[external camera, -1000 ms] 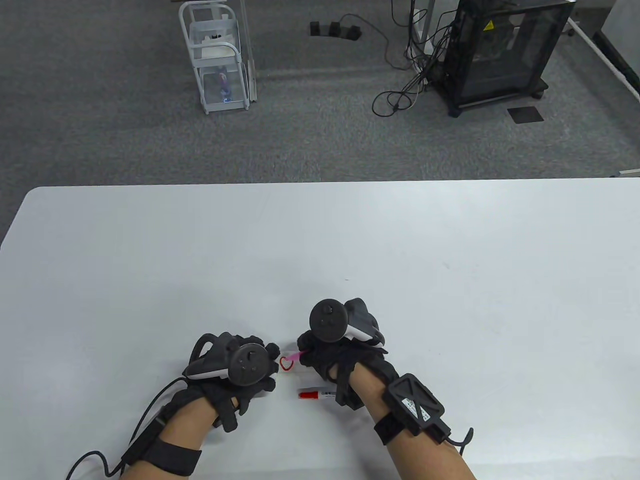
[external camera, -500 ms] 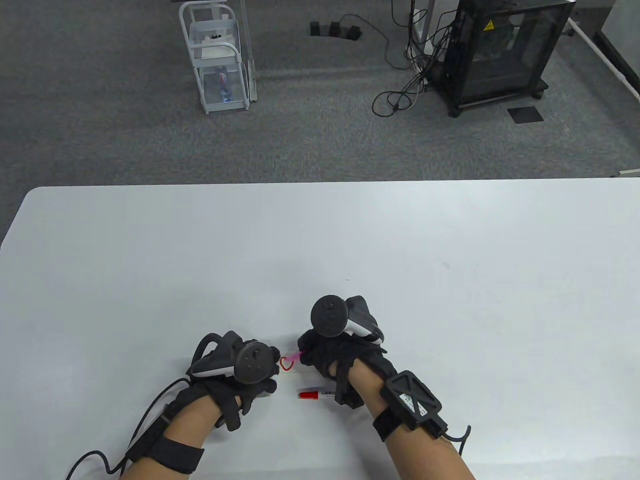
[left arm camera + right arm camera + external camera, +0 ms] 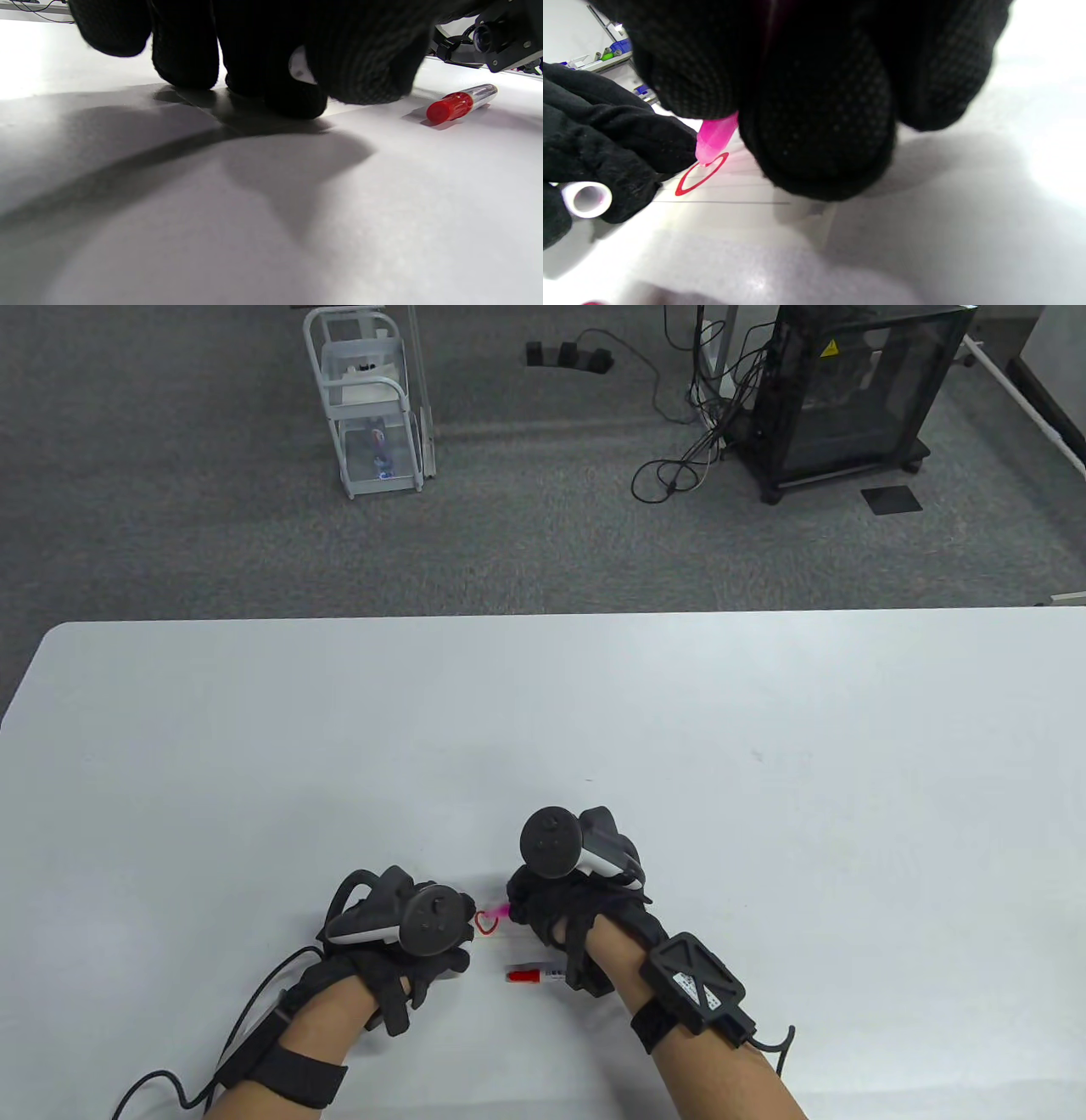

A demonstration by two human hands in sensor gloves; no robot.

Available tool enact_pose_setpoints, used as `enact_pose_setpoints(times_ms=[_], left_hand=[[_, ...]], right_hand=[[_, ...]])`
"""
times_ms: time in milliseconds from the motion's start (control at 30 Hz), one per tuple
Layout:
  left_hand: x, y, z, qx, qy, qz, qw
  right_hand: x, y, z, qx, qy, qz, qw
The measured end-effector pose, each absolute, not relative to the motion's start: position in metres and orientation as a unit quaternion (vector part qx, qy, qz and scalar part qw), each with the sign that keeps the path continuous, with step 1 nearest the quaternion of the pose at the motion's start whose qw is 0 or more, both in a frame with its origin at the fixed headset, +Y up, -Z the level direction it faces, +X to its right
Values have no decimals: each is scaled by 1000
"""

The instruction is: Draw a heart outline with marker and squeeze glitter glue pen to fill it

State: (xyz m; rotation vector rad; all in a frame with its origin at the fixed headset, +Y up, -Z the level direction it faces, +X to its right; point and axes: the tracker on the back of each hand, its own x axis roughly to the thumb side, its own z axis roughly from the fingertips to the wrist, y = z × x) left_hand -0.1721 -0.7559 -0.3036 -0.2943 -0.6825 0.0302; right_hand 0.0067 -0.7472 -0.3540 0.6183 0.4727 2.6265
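Observation:
A small red heart outline (image 3: 486,924) is drawn on the white table (image 3: 764,780) between my hands. My right hand (image 3: 524,904) grips a pink glitter glue pen (image 3: 504,911). In the right wrist view the pen's tip (image 3: 706,159) touches the upper edge of the heart outline (image 3: 701,174). My left hand (image 3: 459,929) sits just left of the heart with curled fingers, which hold a small white cap (image 3: 586,199). The red-capped marker (image 3: 533,976) lies on the table below the heart, close to my right wrist, and shows beside my left hand's fingers (image 3: 271,63) as the marker (image 3: 460,102).
Cables run from both wrists toward the table's near edge. Beyond the far edge, a white wire cart (image 3: 371,398), a black cabinet (image 3: 857,390) and loose cables (image 3: 679,466) stand on the grey carpet.
My left hand has edged slightly right, toward the heart. My right hand has shifted a little left while the pen tip stays at the heart.

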Motion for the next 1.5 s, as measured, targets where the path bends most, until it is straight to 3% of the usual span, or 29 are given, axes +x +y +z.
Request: enact_pose_setpoints(times_ms=[1500], left_hand=[[-168,-755,-303,-147,-331,7,932]], right_hand=[[-2,-741,-344,217,129,950,184]])
